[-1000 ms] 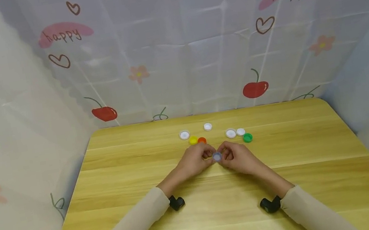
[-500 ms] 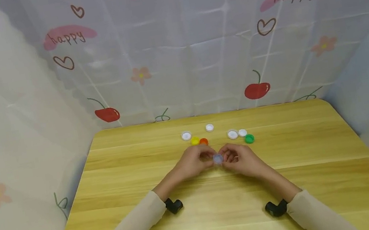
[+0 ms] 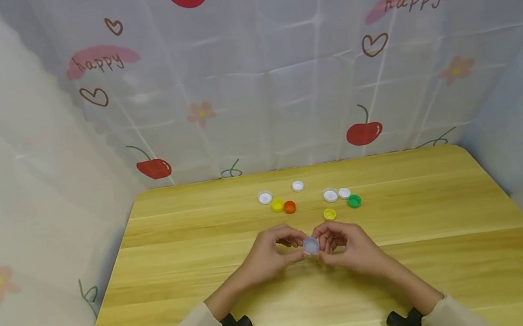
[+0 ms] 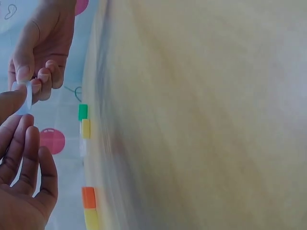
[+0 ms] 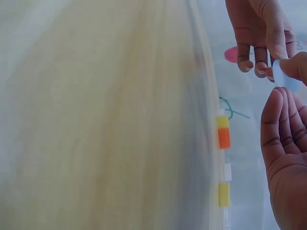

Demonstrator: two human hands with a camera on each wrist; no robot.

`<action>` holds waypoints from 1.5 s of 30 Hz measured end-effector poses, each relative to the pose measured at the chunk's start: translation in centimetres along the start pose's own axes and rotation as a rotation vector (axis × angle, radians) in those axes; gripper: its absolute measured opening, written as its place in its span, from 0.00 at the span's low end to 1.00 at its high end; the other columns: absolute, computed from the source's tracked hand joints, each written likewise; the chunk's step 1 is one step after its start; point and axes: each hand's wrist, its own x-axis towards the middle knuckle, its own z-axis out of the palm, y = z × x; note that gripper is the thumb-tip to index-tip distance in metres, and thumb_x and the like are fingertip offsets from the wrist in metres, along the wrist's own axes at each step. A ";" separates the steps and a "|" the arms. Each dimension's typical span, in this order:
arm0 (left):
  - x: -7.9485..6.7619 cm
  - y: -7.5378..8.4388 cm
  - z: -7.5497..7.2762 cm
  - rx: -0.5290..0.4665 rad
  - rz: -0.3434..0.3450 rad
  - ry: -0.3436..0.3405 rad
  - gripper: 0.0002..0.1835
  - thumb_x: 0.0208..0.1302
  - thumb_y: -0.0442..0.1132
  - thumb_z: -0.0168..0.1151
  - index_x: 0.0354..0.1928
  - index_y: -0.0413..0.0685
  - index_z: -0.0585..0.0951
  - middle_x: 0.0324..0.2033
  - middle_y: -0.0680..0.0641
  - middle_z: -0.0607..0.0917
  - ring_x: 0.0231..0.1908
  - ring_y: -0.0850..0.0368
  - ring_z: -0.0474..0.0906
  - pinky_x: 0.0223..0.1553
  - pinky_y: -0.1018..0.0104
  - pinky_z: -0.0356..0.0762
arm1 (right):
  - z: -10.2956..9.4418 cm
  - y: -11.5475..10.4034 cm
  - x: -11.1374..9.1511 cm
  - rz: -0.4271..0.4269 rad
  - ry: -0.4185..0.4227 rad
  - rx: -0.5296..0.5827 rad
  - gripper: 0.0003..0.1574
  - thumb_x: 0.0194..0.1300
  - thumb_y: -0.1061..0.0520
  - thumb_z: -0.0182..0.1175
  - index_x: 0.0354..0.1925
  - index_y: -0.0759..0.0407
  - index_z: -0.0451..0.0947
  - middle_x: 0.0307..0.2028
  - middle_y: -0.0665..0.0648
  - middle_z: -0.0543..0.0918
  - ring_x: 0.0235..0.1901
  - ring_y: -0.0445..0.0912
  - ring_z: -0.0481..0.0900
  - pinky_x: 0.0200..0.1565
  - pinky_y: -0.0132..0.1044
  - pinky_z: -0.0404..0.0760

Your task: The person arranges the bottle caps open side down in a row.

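Note:
A small translucent, whitish round cap [image 3: 311, 245] is held above the table between both hands. My left hand [image 3: 266, 254] pinches its left edge between thumb and fingers. On the other edge, the right hand [image 3: 350, 246] pinches it the same way. The left wrist view shows the cap [image 4: 28, 98] edge-on between the thumbs and fingertips. Just beyond the right hand lies a yellow cap [image 3: 329, 214], with a green cap [image 3: 354, 201] to its right. An orange cap [image 3: 289, 206] touches another yellow cap [image 3: 277, 206] beyond the left hand.
Several white caps lie farther back on the wooden table [image 3: 178, 257], among them one at the left [image 3: 265, 197] and one near the middle [image 3: 298, 185]. A printed curtain [image 3: 274, 114] hangs behind the table. Black wrist cameras sit under both forearms.
Both hands have come nearer to the body, lifted with the translucent cap still between them. The yellow cap beyond the right hand, hidden before, now shows. The other caps stay in place.

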 end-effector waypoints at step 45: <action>-0.4 -1.3 -1.6 -0.311 -0.212 -0.202 0.09 0.73 0.41 0.67 0.46 0.43 0.89 0.38 0.50 0.90 0.39 0.60 0.81 0.47 0.68 0.81 | 1.1 -0.1 0.0 -0.100 -0.079 -0.007 0.19 0.68 0.60 0.75 0.54 0.49 0.83 0.34 0.53 0.85 0.31 0.43 0.81 0.33 0.35 0.83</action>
